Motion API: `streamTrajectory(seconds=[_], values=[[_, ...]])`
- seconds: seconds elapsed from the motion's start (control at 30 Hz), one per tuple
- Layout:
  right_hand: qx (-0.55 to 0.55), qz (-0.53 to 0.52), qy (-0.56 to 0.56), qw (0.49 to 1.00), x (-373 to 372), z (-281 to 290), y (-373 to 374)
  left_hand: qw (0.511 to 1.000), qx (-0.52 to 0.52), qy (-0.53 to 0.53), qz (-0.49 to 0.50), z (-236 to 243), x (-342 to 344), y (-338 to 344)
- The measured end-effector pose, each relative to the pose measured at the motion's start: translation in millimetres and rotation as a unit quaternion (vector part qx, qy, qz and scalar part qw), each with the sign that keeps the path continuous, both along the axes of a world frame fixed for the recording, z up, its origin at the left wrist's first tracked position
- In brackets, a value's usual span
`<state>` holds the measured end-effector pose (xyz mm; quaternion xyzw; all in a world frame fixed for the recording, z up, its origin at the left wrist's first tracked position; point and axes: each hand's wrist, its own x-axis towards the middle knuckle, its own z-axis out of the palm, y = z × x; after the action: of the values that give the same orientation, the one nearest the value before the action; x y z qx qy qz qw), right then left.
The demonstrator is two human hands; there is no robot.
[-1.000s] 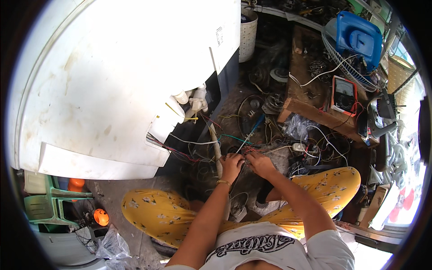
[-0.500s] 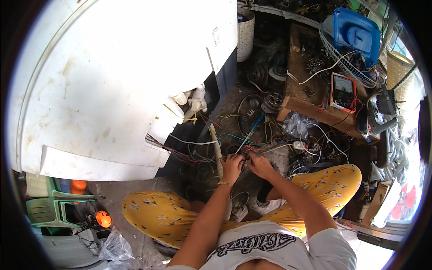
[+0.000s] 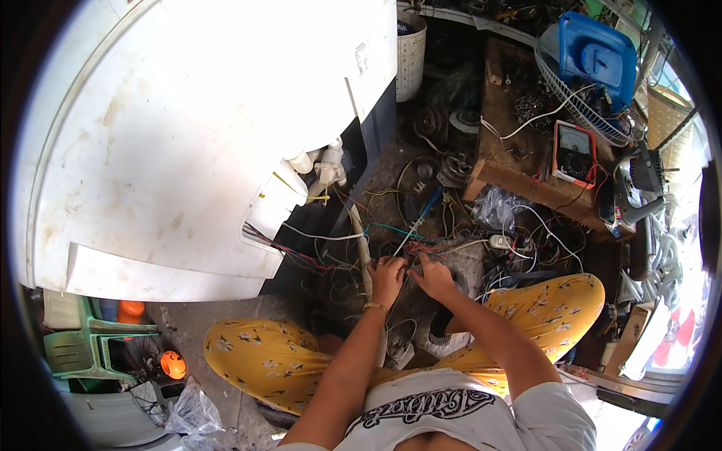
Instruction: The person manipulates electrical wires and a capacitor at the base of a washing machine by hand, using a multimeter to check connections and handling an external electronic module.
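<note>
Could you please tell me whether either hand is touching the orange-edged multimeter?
No, the multimeter sits on the wooden bench, well away from the left hand and right hand near the red wires.

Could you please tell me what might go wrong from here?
The red wires near the left hand and right hand could tangle with the green wire nearby. The analog multimeter sits near the edge of the wooden bench, so a knock might tip it off.

The left forearm (image 3: 350, 353) and right forearm (image 3: 489, 323) slant inward from the near side. The left hand (image 3: 388, 279) and right hand (image 3: 435, 278) sit close together, fingers (image 3: 390, 263) curled; how firmly they close is unclear.
</note>
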<state>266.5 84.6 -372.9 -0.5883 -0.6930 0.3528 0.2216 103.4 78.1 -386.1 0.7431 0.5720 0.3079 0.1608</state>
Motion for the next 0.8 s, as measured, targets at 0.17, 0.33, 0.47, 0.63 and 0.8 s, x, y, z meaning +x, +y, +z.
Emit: streamTrajectory(seconds=[0.17, 0.33, 0.47, 0.63, 0.8], values=[[0.146, 0.047, -0.123, 0.981, -2.4, -10.5, 0.3, 1.0, 0.014, 0.004, -0.005, 1.2, 1.7, 4.3], [-0.091, -0.046, 0.02, 0.995, -6.7, -22.8, 1.0, 1.0, 0.015, 0.018, -0.014, 1.5, 2.5, 0.2], [-0.298, -0.066, 0.164, 0.938, 8.1, -21.2, 8.1, 1.0, 0.014, 0.001, -0.021, 1.8, 3.1, -0.2], [0.198, 0.062, -0.08, 0.975, -2.3, 4.6, 2.7, 1.0, 0.02, 0.006, 0.002, -5.3, -3.6, 2.7], [-0.079, -0.078, 0.129, 0.985, -5.2, -19.8, 7.3, 0.994, 0.015, -0.105, -0.014, -13.5, -7.3, 14.1]])
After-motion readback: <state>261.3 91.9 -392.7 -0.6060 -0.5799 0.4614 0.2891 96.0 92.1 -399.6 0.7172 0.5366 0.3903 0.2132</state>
